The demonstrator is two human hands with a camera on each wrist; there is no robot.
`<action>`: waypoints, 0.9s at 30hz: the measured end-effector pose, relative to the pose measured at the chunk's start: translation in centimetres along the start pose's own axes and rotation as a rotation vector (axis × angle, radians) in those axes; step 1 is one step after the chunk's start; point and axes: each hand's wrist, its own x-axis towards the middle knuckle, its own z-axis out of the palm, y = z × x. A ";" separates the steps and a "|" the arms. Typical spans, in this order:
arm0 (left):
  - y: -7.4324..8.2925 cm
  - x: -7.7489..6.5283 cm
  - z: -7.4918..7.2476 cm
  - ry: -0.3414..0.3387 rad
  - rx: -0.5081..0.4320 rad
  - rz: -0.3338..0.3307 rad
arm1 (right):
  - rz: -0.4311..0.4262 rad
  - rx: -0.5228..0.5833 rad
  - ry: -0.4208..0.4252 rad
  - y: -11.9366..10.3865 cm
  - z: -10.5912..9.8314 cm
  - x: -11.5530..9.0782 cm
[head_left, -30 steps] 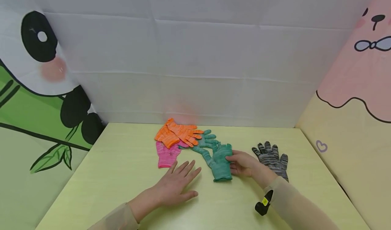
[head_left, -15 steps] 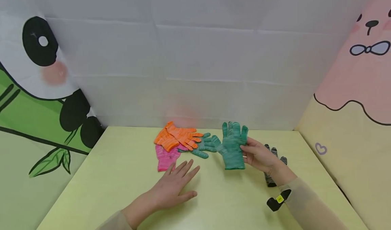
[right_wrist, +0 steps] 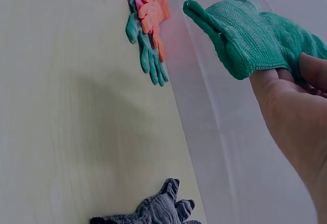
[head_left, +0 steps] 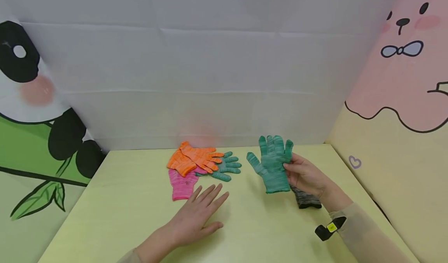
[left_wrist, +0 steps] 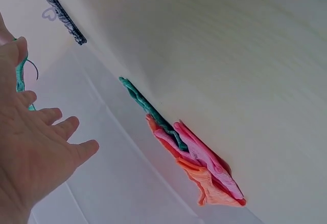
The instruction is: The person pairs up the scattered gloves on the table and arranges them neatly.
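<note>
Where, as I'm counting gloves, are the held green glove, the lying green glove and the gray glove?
Held green glove (head_left: 274, 169): head view, middle of its body.
Lying green glove (head_left: 224, 168): head view, near its finger bases.
Gray glove (right_wrist: 157, 209): right wrist view, middle of its visible body.

Gap between held glove (head_left: 274, 169) and glove pile (head_left: 200, 156), wall (head_left: 217, 68) behind

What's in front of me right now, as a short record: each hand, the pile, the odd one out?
Right hand: pinches the near green glove by one side, off the table
Left hand: fingers spread, holding nothing
Pile: orange gloves over a pink glove and the other green glove
Odd one out: gray glove, partly hidden behind the right hand
</note>
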 end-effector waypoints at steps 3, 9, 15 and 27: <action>0.0 0.1 0.1 0.008 -0.002 0.023 | 0.019 -0.019 0.027 -0.1 -0.2 -0.5; 0.2 0.2 0.4 -0.001 -0.011 0.060 | 0.061 -0.010 0.111 1.1 -0.9 -1.7; 0.2 0.4 0.8 -0.040 -0.006 0.060 | 0.146 0.013 0.250 3.7 -0.8 -1.9; 0.3 0.3 1.1 -0.098 -0.005 0.039 | 0.216 0.047 0.355 6.4 0.1 0.1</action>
